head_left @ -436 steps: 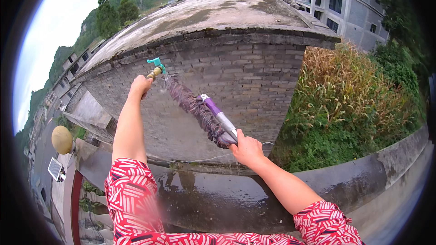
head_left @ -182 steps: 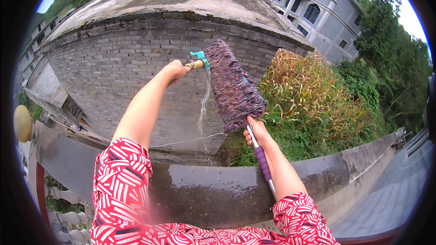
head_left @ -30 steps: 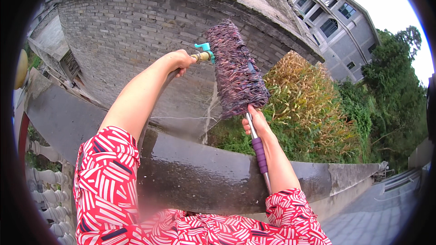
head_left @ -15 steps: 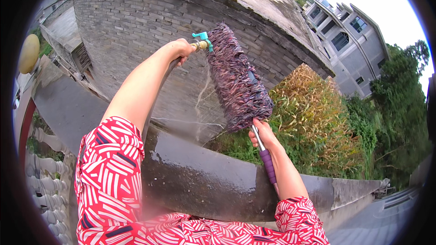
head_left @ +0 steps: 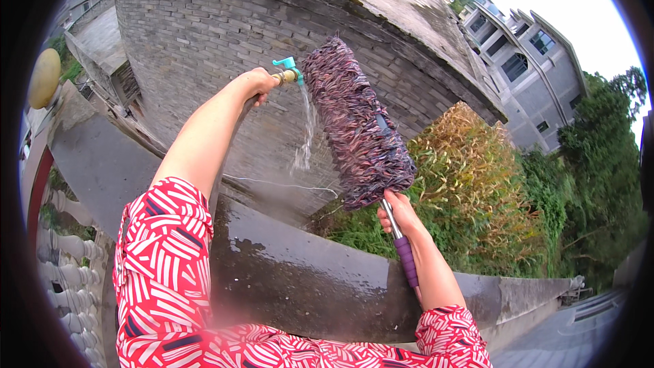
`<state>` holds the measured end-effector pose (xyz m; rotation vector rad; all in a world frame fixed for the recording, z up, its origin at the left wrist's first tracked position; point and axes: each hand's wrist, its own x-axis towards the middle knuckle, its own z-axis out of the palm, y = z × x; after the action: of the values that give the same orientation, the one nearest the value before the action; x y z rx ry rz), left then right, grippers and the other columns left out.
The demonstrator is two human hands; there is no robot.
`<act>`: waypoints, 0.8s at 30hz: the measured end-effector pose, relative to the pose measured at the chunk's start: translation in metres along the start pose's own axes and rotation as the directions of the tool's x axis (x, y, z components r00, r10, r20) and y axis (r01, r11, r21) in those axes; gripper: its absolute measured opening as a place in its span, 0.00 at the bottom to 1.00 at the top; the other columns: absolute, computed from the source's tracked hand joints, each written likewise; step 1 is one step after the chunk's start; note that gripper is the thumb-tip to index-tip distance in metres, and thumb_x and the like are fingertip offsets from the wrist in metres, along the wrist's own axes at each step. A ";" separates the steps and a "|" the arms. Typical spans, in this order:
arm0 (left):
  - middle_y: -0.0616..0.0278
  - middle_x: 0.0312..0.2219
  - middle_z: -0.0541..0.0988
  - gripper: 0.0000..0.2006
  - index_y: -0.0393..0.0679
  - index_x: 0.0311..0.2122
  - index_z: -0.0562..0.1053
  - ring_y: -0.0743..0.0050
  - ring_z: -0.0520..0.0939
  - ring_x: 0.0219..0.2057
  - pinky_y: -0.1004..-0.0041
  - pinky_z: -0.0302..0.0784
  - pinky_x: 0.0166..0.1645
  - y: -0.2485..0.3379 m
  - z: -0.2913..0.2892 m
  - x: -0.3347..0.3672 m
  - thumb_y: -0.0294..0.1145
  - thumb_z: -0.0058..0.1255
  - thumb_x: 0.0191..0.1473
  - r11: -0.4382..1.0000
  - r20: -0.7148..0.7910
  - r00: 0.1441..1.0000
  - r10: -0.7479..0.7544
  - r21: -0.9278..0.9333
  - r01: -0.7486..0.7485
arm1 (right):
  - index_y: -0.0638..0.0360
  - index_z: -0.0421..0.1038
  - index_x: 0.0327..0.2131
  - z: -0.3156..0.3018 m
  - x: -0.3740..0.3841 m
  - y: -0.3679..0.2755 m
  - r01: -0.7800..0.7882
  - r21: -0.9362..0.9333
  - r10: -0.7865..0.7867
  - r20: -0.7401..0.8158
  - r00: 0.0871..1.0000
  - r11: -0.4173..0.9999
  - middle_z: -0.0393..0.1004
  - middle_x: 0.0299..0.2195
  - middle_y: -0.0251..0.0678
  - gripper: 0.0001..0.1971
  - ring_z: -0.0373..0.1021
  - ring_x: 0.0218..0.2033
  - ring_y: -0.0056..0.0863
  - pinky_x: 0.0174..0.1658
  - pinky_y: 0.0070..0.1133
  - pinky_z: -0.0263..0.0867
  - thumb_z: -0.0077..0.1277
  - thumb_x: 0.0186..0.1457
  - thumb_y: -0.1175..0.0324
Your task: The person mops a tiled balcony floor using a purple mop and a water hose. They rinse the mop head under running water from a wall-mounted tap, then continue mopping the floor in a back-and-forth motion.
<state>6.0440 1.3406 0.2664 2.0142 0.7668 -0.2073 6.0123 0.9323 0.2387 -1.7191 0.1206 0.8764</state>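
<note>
Turquoise plastic tap point(head_left: 286, 64), spilling water point(head_left: 306, 138), sits just left of the shaggy mop head point(head_left: 357, 123); the left hand point(head_left: 256, 84) grips its hose point(head_left: 219, 174), the right hand point(head_left: 400, 212) the mop's pole point(head_left: 390, 221), beyond a wet near ledge point(head_left: 306, 279); far, a brick wall point(head_left: 204, 48).

Item 1: mop point(head_left: 360, 129), one. Thick, shaggy head of dark purple, grey and reddish-brown strands; small blue-grey patch showing near its right edge. Silvery shaft point(head_left: 392, 221) below, with a ribbed purple grip point(head_left: 407, 262). Held aloft before me, head uppermost, tilted, its top toward the left, grip slanting down to the right.

Item 2: tap point(head_left: 290, 65), one. Turquoise, lever on top, brass-coloured fitting point(head_left: 285, 78), dark hose point(head_left: 231, 142) trailing downward. Running: water point(head_left: 308, 129) falls just beside the mop's left edge. Whether tap and strands touch, I cannot tell.
</note>
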 end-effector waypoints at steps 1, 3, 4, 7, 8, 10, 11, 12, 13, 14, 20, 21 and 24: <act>0.62 0.08 0.64 0.19 0.38 0.20 0.63 0.75 0.64 0.07 0.72 0.62 0.11 0.000 0.000 -0.002 0.44 0.41 0.53 1.000 -0.004 1.000 0.001 -0.004 -0.001 | 0.55 0.55 0.36 -0.001 0.000 0.002 0.011 -0.016 -0.011 0.015 1.000 1.000 0.61 0.14 0.29 0.14 0.57 0.10 0.16 0.11 0.15 0.54 0.37 0.56 0.55; 0.62 0.08 0.64 0.19 0.38 0.20 0.64 0.75 0.64 0.07 0.72 0.62 0.11 0.002 -0.008 0.004 0.44 0.41 0.53 1.000 -0.017 1.000 0.023 -0.005 -0.023 | 0.56 0.55 0.35 0.001 -0.001 0.002 0.041 -0.043 -0.039 0.046 0.998 0.998 0.61 0.14 0.29 0.14 0.57 0.10 0.16 0.11 0.15 0.54 0.37 0.56 0.55; 0.63 0.08 0.64 0.19 0.38 0.20 0.64 0.75 0.64 0.07 0.72 0.62 0.11 0.004 -0.013 0.007 0.44 0.41 0.53 0.999 -0.023 0.999 0.034 -0.006 -0.034 | 0.57 0.56 0.34 0.003 -0.002 0.000 0.046 -0.057 -0.043 0.052 0.998 0.997 0.61 0.14 0.29 0.14 0.57 0.10 0.16 0.11 0.15 0.54 0.37 0.56 0.56; 0.63 0.07 0.63 0.20 0.38 0.21 0.63 0.75 0.64 0.07 0.72 0.61 0.10 0.010 -0.032 0.011 0.46 0.42 0.53 1.000 -0.079 0.997 0.009 0.023 -0.007 | 0.59 0.56 0.34 0.007 -0.004 -0.003 0.056 -0.128 -0.049 0.053 0.997 0.990 0.61 0.15 0.29 0.14 0.57 0.10 0.16 0.11 0.15 0.54 0.37 0.56 0.57; 0.62 0.07 0.63 0.20 0.38 0.21 0.63 0.74 0.64 0.07 0.72 0.61 0.10 0.009 -0.035 0.010 0.46 0.41 0.53 1.000 -0.091 0.996 0.000 0.009 0.001 | 0.59 0.56 0.33 0.005 -0.005 -0.002 0.054 -0.134 -0.048 0.049 0.998 0.990 0.61 0.15 0.29 0.14 0.57 0.10 0.16 0.11 0.15 0.54 0.37 0.56 0.57; 0.62 0.07 0.63 0.20 0.38 0.21 0.63 0.74 0.64 0.07 0.72 0.61 0.10 0.007 -0.031 0.010 0.45 0.41 0.53 1.000 -0.089 0.996 -0.009 0.002 0.009 | 0.60 0.57 0.33 -0.001 -0.007 0.001 0.052 -0.146 -0.047 0.041 0.998 0.988 0.60 0.15 0.29 0.13 0.57 0.10 0.16 0.11 0.15 0.55 0.37 0.56 0.58; 0.61 0.07 0.63 0.19 0.37 0.21 0.63 0.74 0.64 0.07 0.72 0.60 0.10 0.004 -0.034 0.011 0.45 0.41 0.53 1.000 -0.092 0.996 -0.016 -0.003 0.015 | 0.58 0.56 0.32 -0.001 -0.008 0.000 0.056 -0.163 -0.045 0.068 0.997 0.985 0.60 0.15 0.29 0.13 0.57 0.10 0.16 0.11 0.15 0.54 0.37 0.56 0.58; 0.61 0.07 0.63 0.19 0.37 0.21 0.63 0.73 0.64 0.07 0.72 0.60 0.10 0.001 -0.036 0.012 0.45 0.41 0.53 0.999 -0.100 0.995 -0.030 -0.017 0.029 | 0.56 0.55 0.32 -0.001 -0.010 -0.001 0.059 -0.180 -0.043 0.094 0.995 0.982 0.60 0.15 0.29 0.12 0.56 0.10 0.16 0.11 0.15 0.54 0.37 0.56 0.57; 0.61 0.07 0.63 0.20 0.37 0.21 0.63 0.73 0.64 0.07 0.72 0.60 0.10 -0.002 -0.038 0.013 0.45 0.41 0.53 0.999 -0.108 0.993 -0.036 -0.025 0.034 | 0.54 0.53 0.31 0.001 -0.011 -0.002 0.064 -0.197 -0.041 0.119 0.992 0.978 0.60 0.15 0.30 0.12 0.56 0.10 0.16 0.11 0.15 0.53 0.36 0.56 0.57; 0.61 0.07 0.63 0.20 0.37 0.21 0.63 0.73 0.64 0.07 0.72 0.60 0.10 -0.005 -0.041 0.014 0.45 0.41 0.53 0.999 -0.117 0.992 -0.042 -0.034 0.039 | 0.55 0.54 0.30 0.003 -0.014 -0.005 0.061 -0.200 -0.038 0.120 0.992 0.978 0.60 0.15 0.29 0.12 0.56 0.10 0.16 0.11 0.15 0.53 0.36 0.56 0.57; 0.61 0.08 0.64 0.20 0.37 0.20 0.64 0.72 0.64 0.07 0.70 0.61 0.11 -0.008 -0.048 0.014 0.45 0.41 0.53 0.995 -0.137 0.986 -0.095 -0.044 0.089 | 0.55 0.55 0.28 0.000 -0.017 -0.010 0.040 -0.202 -0.011 0.141 0.990 0.979 0.60 0.15 0.29 0.12 0.56 0.10 0.15 0.12 0.14 0.53 0.37 0.56 0.57; 0.61 0.08 0.63 0.20 0.37 0.20 0.64 0.72 0.64 0.07 0.70 0.61 0.12 -0.008 -0.049 0.014 0.45 0.42 0.53 0.994 -0.140 0.985 -0.103 -0.055 0.096 | 0.55 0.56 0.29 -0.001 -0.017 -0.011 0.037 -0.200 -0.008 0.145 0.989 0.979 0.60 0.15 0.28 0.12 0.56 0.10 0.15 0.12 0.14 0.53 0.37 0.56 0.57; 0.61 0.08 0.63 0.19 0.37 0.20 0.64 0.72 0.64 0.07 0.70 0.60 0.12 -0.007 -0.049 0.011 0.45 0.42 0.53 0.993 -0.141 0.985 -0.102 -0.069 0.093 | 0.55 0.56 0.29 -0.004 -0.015 -0.010 0.034 -0.191 -0.004 0.158 0.987 0.981 0.60 0.15 0.28 0.12 0.56 0.10 0.15 0.12 0.14 0.53 0.37 0.56 0.57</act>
<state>6.0411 1.3885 0.2830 1.9505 0.9528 -0.0931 6.0087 0.9270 0.2565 -1.8188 -0.0894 1.0334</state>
